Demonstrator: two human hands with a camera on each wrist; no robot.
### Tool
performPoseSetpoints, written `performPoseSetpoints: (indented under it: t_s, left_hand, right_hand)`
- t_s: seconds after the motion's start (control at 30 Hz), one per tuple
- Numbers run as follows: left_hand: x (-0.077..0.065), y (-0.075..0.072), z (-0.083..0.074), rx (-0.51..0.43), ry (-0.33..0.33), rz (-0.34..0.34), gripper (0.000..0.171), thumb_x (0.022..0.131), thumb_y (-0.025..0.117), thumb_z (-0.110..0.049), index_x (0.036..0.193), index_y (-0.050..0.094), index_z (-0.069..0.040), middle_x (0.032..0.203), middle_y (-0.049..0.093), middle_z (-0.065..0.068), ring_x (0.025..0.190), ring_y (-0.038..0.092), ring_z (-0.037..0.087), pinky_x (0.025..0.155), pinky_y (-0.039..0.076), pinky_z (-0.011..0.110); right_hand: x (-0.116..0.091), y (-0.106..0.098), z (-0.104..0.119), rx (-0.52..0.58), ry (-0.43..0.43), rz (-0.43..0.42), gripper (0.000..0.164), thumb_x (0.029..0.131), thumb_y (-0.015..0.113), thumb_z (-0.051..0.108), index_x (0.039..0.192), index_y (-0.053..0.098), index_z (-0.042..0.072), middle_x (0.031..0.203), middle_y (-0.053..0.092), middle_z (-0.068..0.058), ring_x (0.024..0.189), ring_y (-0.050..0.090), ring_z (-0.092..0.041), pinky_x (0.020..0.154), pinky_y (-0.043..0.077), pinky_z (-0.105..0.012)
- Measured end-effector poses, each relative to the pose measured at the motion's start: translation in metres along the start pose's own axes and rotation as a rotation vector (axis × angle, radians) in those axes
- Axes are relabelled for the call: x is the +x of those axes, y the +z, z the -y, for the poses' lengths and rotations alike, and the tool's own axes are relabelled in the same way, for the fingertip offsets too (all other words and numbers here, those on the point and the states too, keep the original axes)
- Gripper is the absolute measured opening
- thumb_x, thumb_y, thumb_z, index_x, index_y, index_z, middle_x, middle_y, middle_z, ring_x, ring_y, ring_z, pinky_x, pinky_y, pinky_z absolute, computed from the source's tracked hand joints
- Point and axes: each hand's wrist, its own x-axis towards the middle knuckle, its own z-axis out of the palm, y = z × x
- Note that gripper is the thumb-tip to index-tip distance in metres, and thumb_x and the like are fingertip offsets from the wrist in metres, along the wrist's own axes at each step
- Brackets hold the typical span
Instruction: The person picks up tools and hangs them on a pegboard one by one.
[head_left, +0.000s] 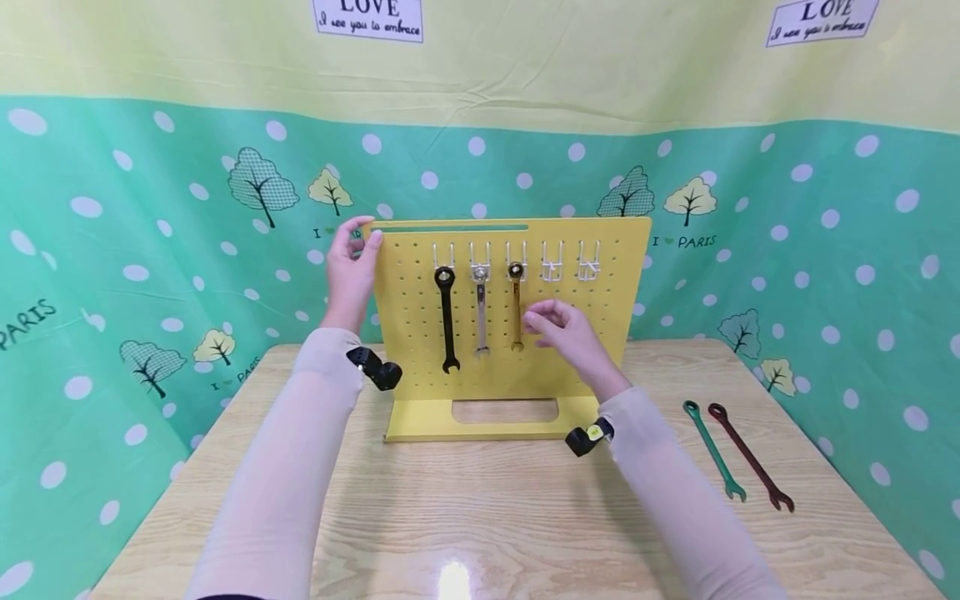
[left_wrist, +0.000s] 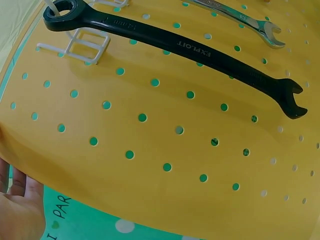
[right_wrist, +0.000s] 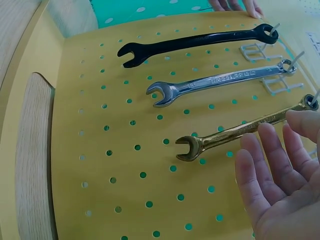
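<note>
A yellow pegboard (head_left: 420,325) stands upright, and my left hand (head_left: 350,279) grips its upper left corner, thumb in front and fingertips over the edge. Three combination wrenches hang by their ring ends from white wire hooks: a black wrench (head_left: 447,321), a silver wrench (head_left: 482,317) and a gold wrench (head_left: 517,308). Just right of the gold wrench is my right hand (head_left: 566,333), its fingers loosely bent and not wrapped around anything. In the right wrist view its thumb and fingertips overlap the gold wrench's (right_wrist: 220,137) shaft.
Two white hooks (head_left: 570,265) to the right bear no wrench. A green wrench (head_left: 712,450) and a dark red wrench (head_left: 750,457) lie on the wooden table (head_left: 480,517) at the right. Behind hangs a patterned curtain (head_left: 480,158).
</note>
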Motion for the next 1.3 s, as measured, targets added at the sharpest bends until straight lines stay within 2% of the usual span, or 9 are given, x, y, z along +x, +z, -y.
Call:
performPoseSetpoints:
  t_s: [0.27,0.6,0.77,0.87,1.1,1.3]
  left_hand:
    - [0.000,0.001,0.001,0.003,0.000,0.003,0.031,0.100,0.059,-0.039,0.130,0.059,-0.034,0.112,0.056,0.004,0.099,0.059,0.021,0.090,0.051,0.037]
    - [0.000,-0.001,0.001,0.002,0.000,0.003,0.031,0.100,0.059,-0.040,0.131,0.059,-0.034,0.112,0.057,0.004,0.099,0.060,0.020,0.090,0.051,0.036]
    - [0.001,0.000,0.001,-0.004,0.002,0.009,0.031,0.100,0.059,-0.040,0.130,0.059,-0.034,0.113,0.057,0.004,0.099,0.060,0.021,0.090,0.052,0.037]
    - [0.001,0.001,0.001,-0.004,-0.002,0.010,0.031,0.100,0.059,-0.040,0.130,0.059,-0.034,0.115,0.057,0.005,0.101,0.060,0.021,0.092,0.051,0.038]
    - [0.001,0.001,-0.001,-0.002,-0.012,0.011,0.031,0.100,0.060,-0.039,0.130,0.059,-0.034,0.115,0.056,0.004,0.101,0.060,0.021,0.092,0.052,0.039]
    - [0.000,0.000,0.000,-0.009,-0.001,0.009,0.031,0.100,0.059,-0.039,0.130,0.059,-0.033,0.114,0.056,0.005,0.101,0.060,0.022,0.092,0.051,0.039]
  right_hand:
    - [-0.005,-0.004,0.000,-0.035,0.011,0.004,0.034,0.100,0.064,0.030,0.122,0.060,0.004,0.122,0.065,-0.019,0.110,0.063,-0.028,0.091,0.055,-0.040]
    - [-0.013,-0.017,-0.006,-0.094,0.012,0.004,0.038,0.101,0.063,0.028,0.124,0.059,-0.001,0.122,0.064,-0.022,0.109,0.063,-0.032,0.089,0.056,-0.042]
    - [-0.019,-0.029,-0.013,-0.124,0.016,0.002,0.041,0.101,0.062,0.031,0.125,0.058,-0.001,0.123,0.063,-0.023,0.108,0.063,-0.030,0.087,0.056,-0.039]
    - [-0.025,-0.037,-0.017,-0.130,0.030,0.005,0.043,0.101,0.063,0.034,0.125,0.057,-0.001,0.124,0.062,-0.024,0.108,0.063,-0.030,0.089,0.055,-0.044]
    - [-0.038,-0.057,-0.025,-0.193,0.053,-0.007,0.046,0.101,0.062,0.038,0.124,0.058,-0.001,0.125,0.061,-0.026,0.108,0.063,-0.031,0.087,0.056,-0.042]
    - [-0.056,-0.075,-0.033,-0.231,0.064,-0.003,0.044,0.102,0.060,0.036,0.126,0.056,-0.001,0.122,0.061,-0.025,0.106,0.063,-0.029,0.086,0.056,-0.041]
